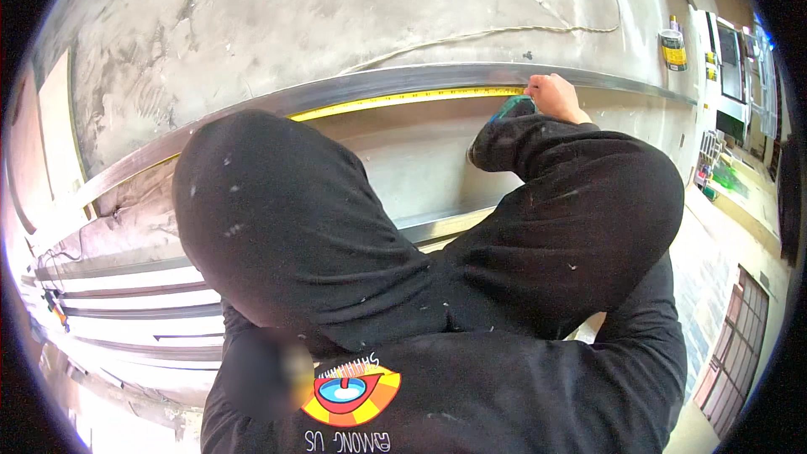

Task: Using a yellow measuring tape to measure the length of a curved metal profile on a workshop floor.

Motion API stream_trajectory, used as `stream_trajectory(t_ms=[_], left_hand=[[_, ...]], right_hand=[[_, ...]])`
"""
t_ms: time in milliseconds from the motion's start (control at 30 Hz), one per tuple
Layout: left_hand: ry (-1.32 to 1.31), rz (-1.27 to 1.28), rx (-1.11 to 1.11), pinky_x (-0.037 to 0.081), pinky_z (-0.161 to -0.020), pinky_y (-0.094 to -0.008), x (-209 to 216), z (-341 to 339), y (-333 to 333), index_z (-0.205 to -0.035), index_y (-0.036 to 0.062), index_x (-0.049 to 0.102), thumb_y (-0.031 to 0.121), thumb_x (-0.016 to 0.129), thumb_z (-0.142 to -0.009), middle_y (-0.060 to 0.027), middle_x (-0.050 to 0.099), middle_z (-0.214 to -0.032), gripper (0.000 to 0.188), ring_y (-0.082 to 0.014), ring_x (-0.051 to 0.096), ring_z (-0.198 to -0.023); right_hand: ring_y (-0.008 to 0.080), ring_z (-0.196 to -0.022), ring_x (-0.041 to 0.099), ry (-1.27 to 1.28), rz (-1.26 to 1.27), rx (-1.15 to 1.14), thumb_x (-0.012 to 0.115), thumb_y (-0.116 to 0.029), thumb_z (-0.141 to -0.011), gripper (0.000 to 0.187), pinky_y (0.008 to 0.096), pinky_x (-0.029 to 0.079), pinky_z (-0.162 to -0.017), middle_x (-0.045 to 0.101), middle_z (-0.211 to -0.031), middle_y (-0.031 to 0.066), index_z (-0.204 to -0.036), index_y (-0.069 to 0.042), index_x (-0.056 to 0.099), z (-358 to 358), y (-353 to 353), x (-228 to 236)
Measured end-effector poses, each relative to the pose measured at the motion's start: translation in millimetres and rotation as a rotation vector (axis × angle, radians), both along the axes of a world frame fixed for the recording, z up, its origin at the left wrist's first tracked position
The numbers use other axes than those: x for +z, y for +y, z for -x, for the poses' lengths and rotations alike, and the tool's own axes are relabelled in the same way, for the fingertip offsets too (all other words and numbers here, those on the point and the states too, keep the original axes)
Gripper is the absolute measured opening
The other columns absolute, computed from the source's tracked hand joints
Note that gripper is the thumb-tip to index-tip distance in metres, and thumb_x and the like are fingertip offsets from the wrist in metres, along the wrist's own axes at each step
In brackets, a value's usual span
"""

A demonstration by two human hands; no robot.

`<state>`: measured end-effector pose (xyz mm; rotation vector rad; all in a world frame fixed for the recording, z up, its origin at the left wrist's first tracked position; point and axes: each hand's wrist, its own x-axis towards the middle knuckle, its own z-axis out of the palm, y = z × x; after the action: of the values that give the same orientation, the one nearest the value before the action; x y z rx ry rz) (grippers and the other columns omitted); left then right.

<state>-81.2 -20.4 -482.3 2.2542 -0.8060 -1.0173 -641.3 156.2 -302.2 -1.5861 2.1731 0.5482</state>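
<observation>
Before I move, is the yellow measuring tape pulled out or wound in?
Pulled out: the yellow measuring tape stretches along the metal bar to the right hand.

The right hand (pixel 555 98) reaches out in front, its fingers curled inward.

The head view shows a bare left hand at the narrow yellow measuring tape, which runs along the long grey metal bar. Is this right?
The side is wrong: the head view shows the bare right hand at the narrow yellow measuring tape, which runs along the long grey metal bar.
</observation>
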Motion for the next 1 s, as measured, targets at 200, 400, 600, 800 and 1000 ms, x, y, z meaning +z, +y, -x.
stream_trajectory(t_ms=[200, 400, 600, 800, 1000], left_hand=[[-0.08, 0.055, -0.062, 0.049, -0.062, -0.0382, -16.6, 19.5, 33.9, -0.114, -0.0069, 0.052, 0.033, 0.023, -0.101, -0.0187, 0.062, -0.086, 0.052, -0.0284, 0.061, -0.069], [-0.15, 0.119, -0.156, 0.048, -0.063, -0.0391, -20.4, 47.6, 58.1, -0.114, -0.0067, 0.053, 0.032, 0.024, -0.1, -0.0187, 0.063, -0.085, 0.051, -0.0293, 0.061, -0.069], [-0.195, 0.185, -0.225, 0.048, -0.063, -0.04, -22.6, 79.9, 84.0, -0.113, -0.0065, 0.054, 0.032, 0.024, -0.1, -0.0187, 0.063, -0.083, 0.05, -0.0302, 0.061, -0.07], [-0.238, 0.253, -0.279, 0.048, -0.064, -0.0409, -27.4, 111.0, 113.1, -0.112, -0.0063, 0.054, 0.031, 0.025, -0.1, -0.0187, 0.063, -0.081, 0.049, -0.0312, 0.061, -0.07], [-0.267, 0.328, -0.344, 0.048, -0.064, -0.0418, -31.8, 156.4, 141.2, -0.111, -0.0061, 0.055, 0.03, 0.026, -0.1, -0.0187, 0.063, -0.079, 0.048, -0.0321, 0.061, -0.071]], right_hand=[[0.0348, -0.081, 0.061, -0.001, 0.15, 0.011, 0.059, -0.028, -0.085, 0.018, 0.047, 0.05, -0.072, 0.066, -0.079, 0.0136, -0.082, -0.011, 0.067, -1.3, 14.7, -14.2], [0.0305, -0.085, 0.059, 0.013, 0.182, 0.074, 0.059, -0.027, -0.085, 0.019, 0.0435, 0.051, -0.072, 0.066, -0.079, 0.0104, -0.081, -0.01, 0.066, -0.4, 16.7, -21.1], [0.0272, -0.09, 0.058, 0.047, 0.291, 0.189, 0.062, -0.026, -0.081, 0.017, 0.0403, 0.052, -0.074, 0.066, -0.088, 0.0054, -0.084, -0.009, 0.065, -5.7, 21.7, -20.5], [0.0286, -0.094, 0.057, 0.085, 0.289, 0.151, 0.065, -0.021, -0.071, 0.029, 0.0404, 0.051, -0.078, 0.065, -0.091, 0.0091, -0.095, -0.006, 0.061, -22.8, 12.2, -12.7], [0.0307, -0.097, 0.056, 0.085, 0.163, 0.156, 0.063, -0.019, -0.069, 0.029, 0.0416, 0.05, -0.08, 0.065, -0.091, 0.0124, -0.094, -0.005, 0.059, -26.6, 0.8, -4.8]])
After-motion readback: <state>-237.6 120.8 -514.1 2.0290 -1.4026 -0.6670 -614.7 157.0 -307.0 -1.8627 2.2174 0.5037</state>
